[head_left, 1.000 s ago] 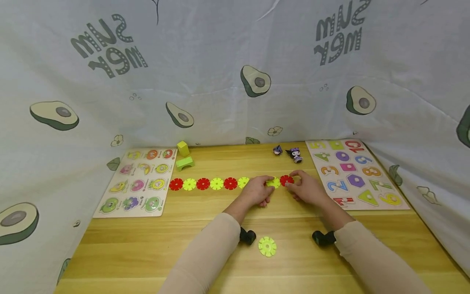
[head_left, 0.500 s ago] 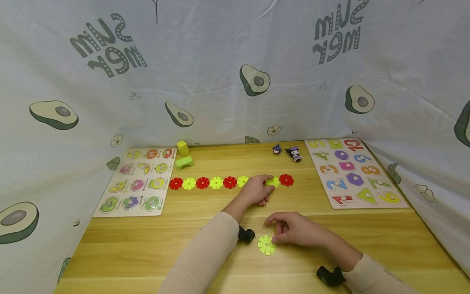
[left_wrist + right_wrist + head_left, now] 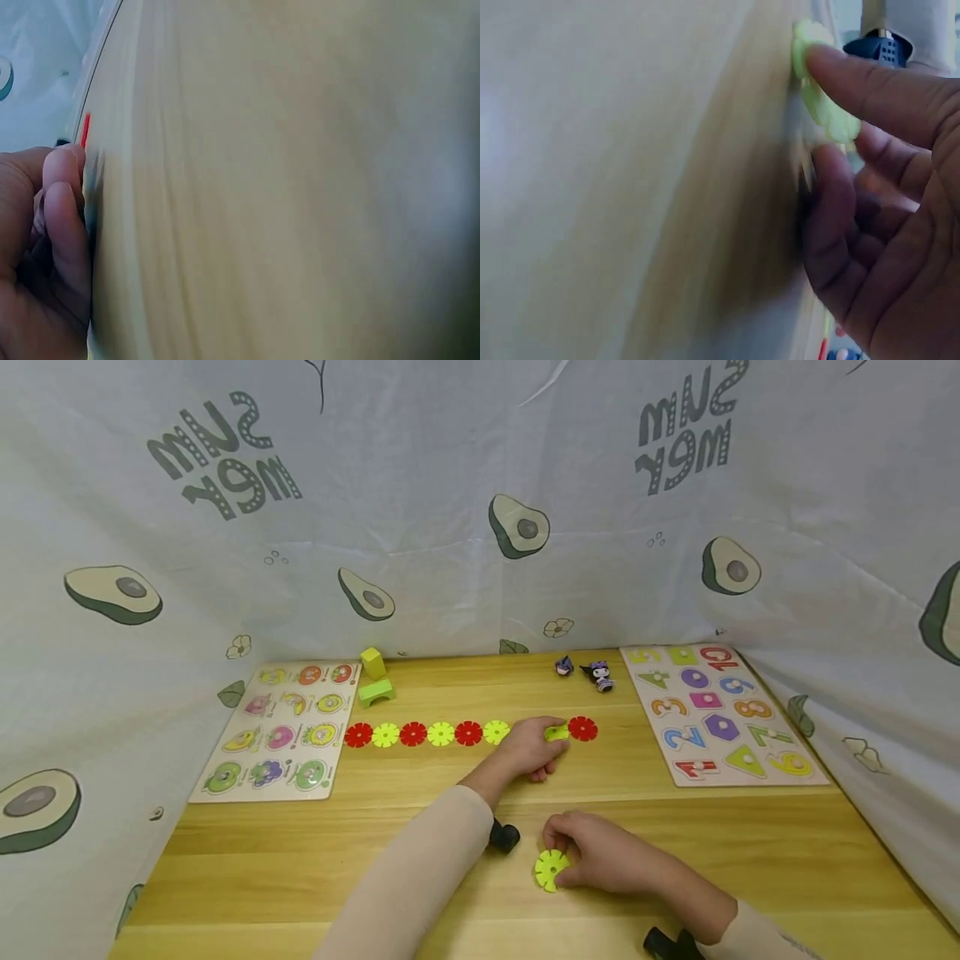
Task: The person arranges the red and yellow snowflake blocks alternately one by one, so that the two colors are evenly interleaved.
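In the head view a row of alternating red and yellow notched plastic discs runs across the table, with a red disc at its left end. My left hand holds a yellow disc in the row between thumb and index finger, and hides part of the row beside it. Just right of it lies the end red disc, its thin edge also showing in the left wrist view. Nearer the front, my right hand pinches another yellow disc. In the right wrist view that disc is tilted up off the table under the thumb.
A fruit puzzle board lies at the left and a number puzzle board at the right. Behind the row stand a yellow block, a green arch block and two small figurines. A printed cloth hangs behind.
My right hand has left the red disc at the row's end, come down toward the front and taken hold of the loose yellow disc. My left hand has stayed at its disc.
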A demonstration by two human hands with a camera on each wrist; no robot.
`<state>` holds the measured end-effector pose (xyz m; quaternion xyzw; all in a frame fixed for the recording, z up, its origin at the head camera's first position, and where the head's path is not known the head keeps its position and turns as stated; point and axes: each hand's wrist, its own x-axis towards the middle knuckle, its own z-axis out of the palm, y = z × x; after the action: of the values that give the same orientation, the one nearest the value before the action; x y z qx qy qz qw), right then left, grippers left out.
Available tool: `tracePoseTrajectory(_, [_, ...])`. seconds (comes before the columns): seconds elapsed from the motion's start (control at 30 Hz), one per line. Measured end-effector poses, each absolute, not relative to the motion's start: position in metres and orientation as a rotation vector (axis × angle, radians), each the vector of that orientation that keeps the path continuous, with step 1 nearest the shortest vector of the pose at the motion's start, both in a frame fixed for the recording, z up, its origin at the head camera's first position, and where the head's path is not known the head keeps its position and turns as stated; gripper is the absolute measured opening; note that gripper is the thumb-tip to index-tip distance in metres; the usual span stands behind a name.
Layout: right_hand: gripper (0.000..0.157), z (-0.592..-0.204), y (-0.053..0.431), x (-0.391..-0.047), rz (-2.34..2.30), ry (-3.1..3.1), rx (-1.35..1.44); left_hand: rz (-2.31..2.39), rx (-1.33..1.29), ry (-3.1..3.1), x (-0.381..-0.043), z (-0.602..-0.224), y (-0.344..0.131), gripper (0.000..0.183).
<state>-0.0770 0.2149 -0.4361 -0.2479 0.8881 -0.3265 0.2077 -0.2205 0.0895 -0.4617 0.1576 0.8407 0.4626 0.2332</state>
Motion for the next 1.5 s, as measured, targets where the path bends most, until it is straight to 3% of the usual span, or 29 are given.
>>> tracePoseTrajectory(0.23, [0.016, -0.43, 0.242, -0.08, -1.143, 2.296, -0.534, 1.31, 0.407, 2.294, -0.219, -0.463, 0.109, 0.044])
tracePoseTrajectory(0.4, [0.023, -0.419, 0.269, -0.097, -1.282, 2.404, -0.322, 1.252, 0.316, 2.359, -0.219, -0.465, 0.114, 0.043])
tracePoseTrajectory(0.63, [0.039, -0.416, 0.297, -0.149, -1.279, 2.691, 0.1, 1.232, 0.266, 2.391, -0.219, -0.467, 0.117, 0.041])
tracePoseTrajectory(0.8, [0.039, -0.426, 0.304, -0.182, -1.239, 2.718, 0.244, 1.25, 0.273, 2.38, -0.218, -0.467, 0.119, 0.04])
tracePoseTrajectory(1.03, [0.036, -0.436, 0.307, -0.201, -1.071, 2.694, 0.361, 1.246, 0.301, 2.392, -0.214, -0.468, 0.122, 0.039])
tracePoseTrajectory(1.5, [0.039, -0.437, 0.304, -0.206, -0.829, 2.747, 0.297, 1.194, 0.291, 2.429, -0.216, -0.467, 0.117, 0.041])
